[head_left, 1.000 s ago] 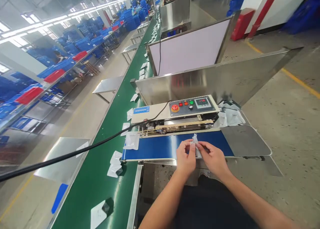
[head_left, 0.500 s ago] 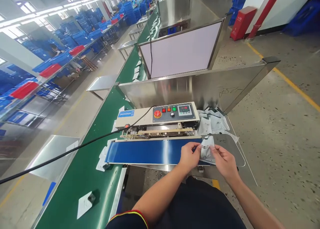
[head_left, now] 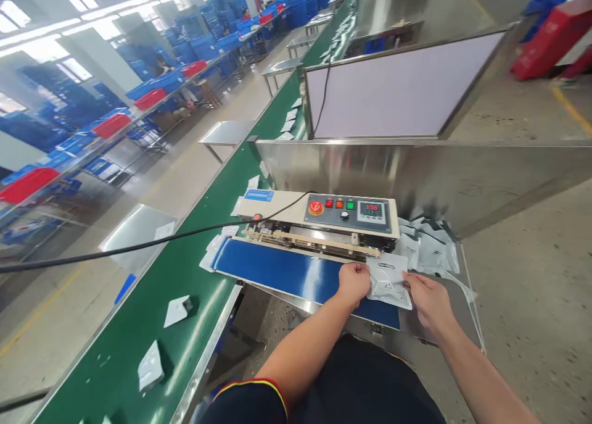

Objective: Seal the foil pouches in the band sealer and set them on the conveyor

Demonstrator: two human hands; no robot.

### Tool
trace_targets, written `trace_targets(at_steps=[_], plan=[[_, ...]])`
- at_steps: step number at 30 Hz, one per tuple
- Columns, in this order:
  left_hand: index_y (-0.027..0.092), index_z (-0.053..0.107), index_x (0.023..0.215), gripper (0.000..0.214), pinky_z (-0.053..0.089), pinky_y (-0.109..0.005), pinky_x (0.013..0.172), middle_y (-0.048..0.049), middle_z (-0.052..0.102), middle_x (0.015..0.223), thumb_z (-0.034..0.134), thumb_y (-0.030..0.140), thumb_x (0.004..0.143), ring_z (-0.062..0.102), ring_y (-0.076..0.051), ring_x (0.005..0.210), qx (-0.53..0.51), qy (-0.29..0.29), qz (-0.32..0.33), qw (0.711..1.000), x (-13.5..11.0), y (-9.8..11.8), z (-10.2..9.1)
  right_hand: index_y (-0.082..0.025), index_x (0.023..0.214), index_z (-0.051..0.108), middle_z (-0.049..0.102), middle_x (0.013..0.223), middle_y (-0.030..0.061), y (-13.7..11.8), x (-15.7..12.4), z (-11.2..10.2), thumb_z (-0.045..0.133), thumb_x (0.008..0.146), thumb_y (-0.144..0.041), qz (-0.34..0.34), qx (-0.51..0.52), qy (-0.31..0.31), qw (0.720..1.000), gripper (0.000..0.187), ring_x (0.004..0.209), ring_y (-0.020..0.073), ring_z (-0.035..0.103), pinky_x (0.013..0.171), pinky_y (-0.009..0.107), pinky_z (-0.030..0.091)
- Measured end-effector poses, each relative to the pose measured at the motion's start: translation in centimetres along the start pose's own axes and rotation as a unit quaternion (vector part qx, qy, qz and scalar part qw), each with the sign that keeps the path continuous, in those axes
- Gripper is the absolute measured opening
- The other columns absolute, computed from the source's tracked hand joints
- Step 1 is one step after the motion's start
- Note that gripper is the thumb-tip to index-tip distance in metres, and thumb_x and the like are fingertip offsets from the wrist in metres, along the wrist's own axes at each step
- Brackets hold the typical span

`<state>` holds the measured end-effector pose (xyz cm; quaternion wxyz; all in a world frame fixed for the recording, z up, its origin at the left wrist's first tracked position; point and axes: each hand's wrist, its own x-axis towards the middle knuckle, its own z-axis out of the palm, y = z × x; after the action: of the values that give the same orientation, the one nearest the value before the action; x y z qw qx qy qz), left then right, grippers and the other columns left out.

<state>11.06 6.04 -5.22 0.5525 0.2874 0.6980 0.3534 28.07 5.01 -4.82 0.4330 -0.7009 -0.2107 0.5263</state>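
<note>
A small white printed pouch (head_left: 388, 282) is stretched flat between my two hands, over the right end of a blue belt (head_left: 287, 276). My left hand (head_left: 355, 284) pinches its left edge. My right hand (head_left: 428, 297) grips the right edge between thumb and fingers. The pouch's top edge lies close to the right end of the band sealer (head_left: 319, 211); whether it has entered the sealing bands I cannot tell. On the sealer's panel are a red stop button (head_left: 316, 208), a black knob and a lit display (head_left: 370, 211).
More pouches (head_left: 432, 245) lie piled right of the sealer. A green conveyor (head_left: 124, 337) runs along the left with several pouches on it. A black cable (head_left: 185, 232) crosses in front of the sealer. Behind stands a metal partition (head_left: 416, 171).
The pouch, formerly bunched between my fingers, is now spread flat and its print shows. Both hands stay on it. The camera view has turned left, and pouches on the green conveyor have shifted.
</note>
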Motion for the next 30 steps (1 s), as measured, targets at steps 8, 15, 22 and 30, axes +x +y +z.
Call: trace_targets(at_steps=[8,15,22,30], plan=[[0.014,0.083,0.095,0.012,0.058,-0.028,0.072,-0.0058,0.077,0.078,0.074,0.022,0.097,0.067,-0.016,0.067,-0.132,0.062,-0.014,0.989,0.3,-1.6,-8.2,-0.031,0.086,0.077,0.082,0.109,0.0192,0.3,-2.4,0.7,0.087,0.063,-0.058,0.058,-0.137,-0.104,0.983,0.037,0.098,0.0407,0.083,0.074,0.047,0.075],[0.012,0.079,0.103,0.015,0.058,-0.023,0.066,-0.0080,0.077,0.090,0.078,0.026,0.098,0.071,-0.013,0.072,-0.265,0.298,0.023,0.917,-3.6,-2.6,-26.2,-0.024,0.097,0.083,0.083,0.098,0.0163,1.2,-6.8,12.1,0.085,0.065,-0.077,-0.062,-0.267,-0.353,0.895,0.062,0.088,0.0407,0.083,0.069,0.050,0.073],[0.015,0.076,0.104,0.026,0.058,-0.025,0.066,-0.0116,0.077,0.103,0.079,0.040,0.098,0.072,-0.015,0.078,-0.378,0.446,0.019,0.811,-6.6,-6.8,-41.0,-0.018,0.131,0.078,0.083,0.112,0.0125,-0.9,-13.9,41.7,0.062,0.099,-0.066,-0.396,-0.422,-0.517,0.631,0.060,0.102,0.0301,0.080,0.097,0.043,0.063],[0.018,0.078,0.106,0.038,0.061,-0.034,0.081,-0.0123,0.080,0.103,0.074,0.055,0.097,0.076,-0.024,0.093,-0.367,0.494,-0.042,0.787,-7.3,-19.1,-49.3,-0.009,0.115,0.083,0.077,0.124,0.0318,4.0,-15.3,68.5,0.090,0.083,-0.059,-0.390,-0.711,-0.343,0.475,0.060,0.121,0.0477,0.073,0.104,0.057,0.056]])
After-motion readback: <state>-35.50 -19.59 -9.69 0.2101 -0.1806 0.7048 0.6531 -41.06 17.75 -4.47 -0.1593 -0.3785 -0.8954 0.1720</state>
